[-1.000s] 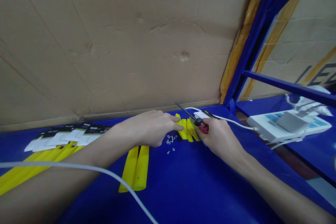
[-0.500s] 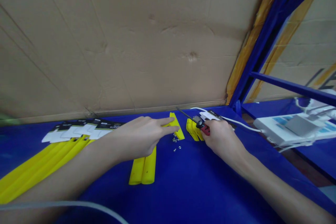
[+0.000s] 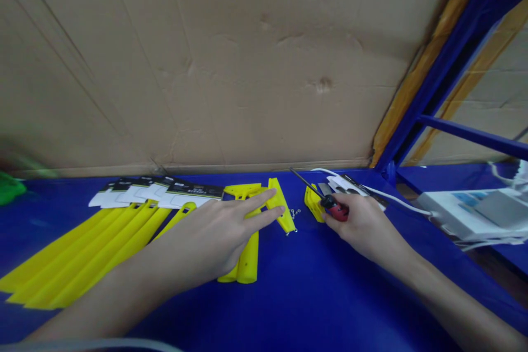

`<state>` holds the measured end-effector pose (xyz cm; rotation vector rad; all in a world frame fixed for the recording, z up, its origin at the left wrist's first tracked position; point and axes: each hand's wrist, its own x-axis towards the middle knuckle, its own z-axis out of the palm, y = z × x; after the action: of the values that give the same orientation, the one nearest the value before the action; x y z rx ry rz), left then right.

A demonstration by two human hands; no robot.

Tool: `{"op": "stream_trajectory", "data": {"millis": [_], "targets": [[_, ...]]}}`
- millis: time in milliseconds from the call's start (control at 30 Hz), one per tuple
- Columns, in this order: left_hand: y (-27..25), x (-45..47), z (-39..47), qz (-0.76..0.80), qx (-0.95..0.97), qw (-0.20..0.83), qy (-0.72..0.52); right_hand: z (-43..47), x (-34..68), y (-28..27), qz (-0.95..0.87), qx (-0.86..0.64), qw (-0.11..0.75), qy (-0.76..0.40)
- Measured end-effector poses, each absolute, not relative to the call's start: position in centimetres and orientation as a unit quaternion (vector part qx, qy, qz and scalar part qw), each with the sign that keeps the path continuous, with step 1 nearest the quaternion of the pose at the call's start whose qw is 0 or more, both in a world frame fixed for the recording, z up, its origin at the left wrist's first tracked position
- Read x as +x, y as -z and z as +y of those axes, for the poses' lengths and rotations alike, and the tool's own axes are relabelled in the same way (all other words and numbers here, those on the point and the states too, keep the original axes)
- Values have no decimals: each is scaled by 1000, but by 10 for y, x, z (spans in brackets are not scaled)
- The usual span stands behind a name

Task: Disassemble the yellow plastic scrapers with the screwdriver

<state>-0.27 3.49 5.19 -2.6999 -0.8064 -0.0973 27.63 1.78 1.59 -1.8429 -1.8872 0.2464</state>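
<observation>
My left hand lies with its fingers stretched out, two fingertips on a flat, tapered yellow plastic piece. Several tiny screws and nuts lie scattered at that piece's right edge and lower end. Partly under my left hand are yellow plastic handles with a crosspiece at the top. My right hand is closed around a screwdriver with a red and black handle. Its dark shaft points up and left, above the table. Just left of that hand sit small yellow parts, stacked together.
Long yellow handles with black-and-white cards fan out on the blue table at left. A white power strip with a cable stands at right, by a blue metal frame. Cardboard stands behind. Something green shows far left.
The view has swung left, bringing more of the fanned handles into sight. The tapered yellow piece under my left fingertips has shifted against the screws, which now lie along its right side.
</observation>
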Motion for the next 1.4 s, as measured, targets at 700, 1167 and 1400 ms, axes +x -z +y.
{"op": "stream_trajectory", "data": {"millis": [700,1167,1400], "targets": [[-35,-34,52,-498,-816,36,291,8,222,-21,-561,-526,394,-503],[-9,-34,53,-482,-816,-94,305,-15,218,-24,-510,-543,419,-519],[-9,-32,47,-513,-794,-104,310,-14,229,-21,-523,-542,416,-509]]}}
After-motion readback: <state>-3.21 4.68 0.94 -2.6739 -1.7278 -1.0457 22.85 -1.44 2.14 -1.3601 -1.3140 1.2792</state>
